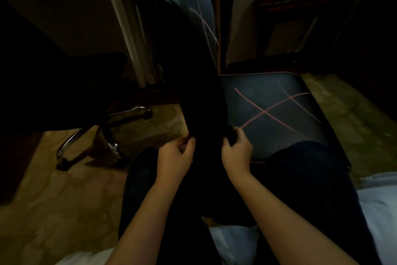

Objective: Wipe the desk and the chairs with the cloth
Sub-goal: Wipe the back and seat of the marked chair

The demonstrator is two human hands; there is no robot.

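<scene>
- Dim room, mottled tan floor (53, 200); the person sits low with dark-trousered knees (300, 168) spread apart.
- Between the knees a long dark strip, which I take to be the cloth (202, 93), is held taut. The light is too poor to be certain of it.
- Its long axis runs from the hands up and away from the sitter, leaning slightly left at the far end. The near end points at the person's lap.
- The left hand (175, 157) pinches the cloth's left edge with curled fingers, and the right hand (236, 151) grips the right edge the same way. Both are closed on it, close together.
- Just right of the cloth is a dark chair seat (272, 110) marked with a pink cross.
- Off to the left, well apart, stands a chrome swivel-chair base (107, 135).
- I judge this the readying step: the cloth is being gathered or straightened, with no wiping yet.
- Next, one hand should bunch the cloth and press it flat on the nearby seat.
</scene>
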